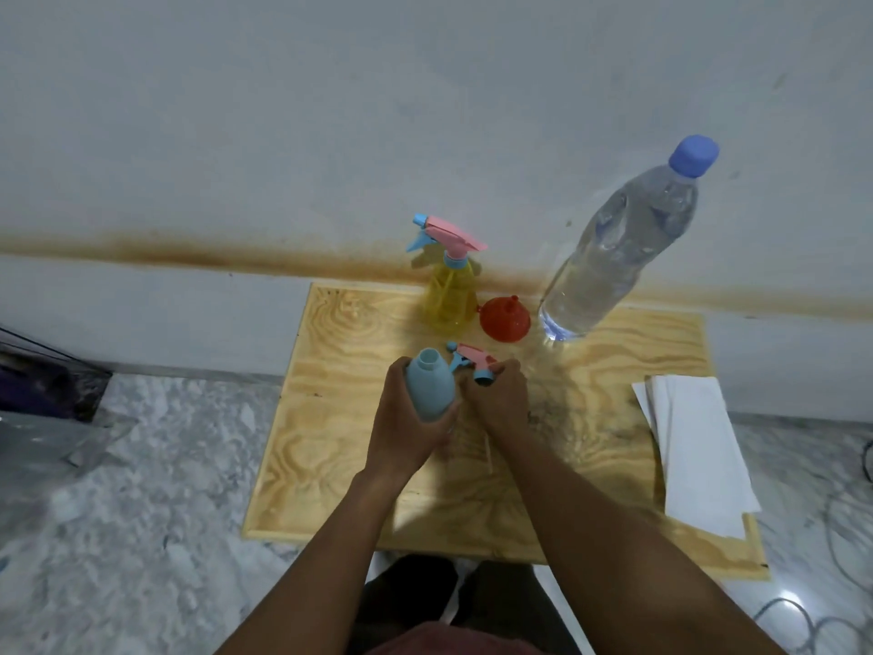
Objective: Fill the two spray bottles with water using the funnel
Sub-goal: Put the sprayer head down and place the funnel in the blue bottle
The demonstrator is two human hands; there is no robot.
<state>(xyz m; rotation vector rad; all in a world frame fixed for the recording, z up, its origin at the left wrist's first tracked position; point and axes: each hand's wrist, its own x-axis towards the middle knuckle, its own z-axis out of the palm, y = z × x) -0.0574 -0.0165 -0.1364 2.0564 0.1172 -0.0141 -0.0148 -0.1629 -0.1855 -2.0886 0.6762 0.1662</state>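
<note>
Operator: Blue plastic body, which way is it pointing?

Guide: Your left hand (410,420) is wrapped around the pale blue spray bottle (430,389), fingers clamped on its lower body. Its long axis runs near upright, leaning slightly away from you and to the left, with the open neck at the far end. No cap is on it.

Operator: And the head?

Guide: Your right hand (501,395), just to the right of the left, is closed on the pink and blue trigger head (471,363). The nozzle points left, toward the bottle's neck, and the collar end sits in your fingers. A thin dip tube appears to trail toward you beneath your hands; it is too faint to confirm.

Operator: What lies beyond my hands?

Guide: Straight ahead stands the yellow spray bottle (449,295), upright, trigger head fitted, nozzle pointing left. Just to its right sits the red funnel (504,319), wide mouth down, spout up. Further right stands the clear water bottle (619,250), blue cap on.

Operator: Surface and room?

Guide: You are working on a light plywood table (359,446) with visible grain. White folded paper (699,446) lies well to the right of your right hand, overhanging the edge. The floor (156,470) is grey marbled stone. The wall (283,111) behind is whitish with a brown stain band along its base.

Operator: Any labels?

Guide: No readable writing shows on any item.
</note>
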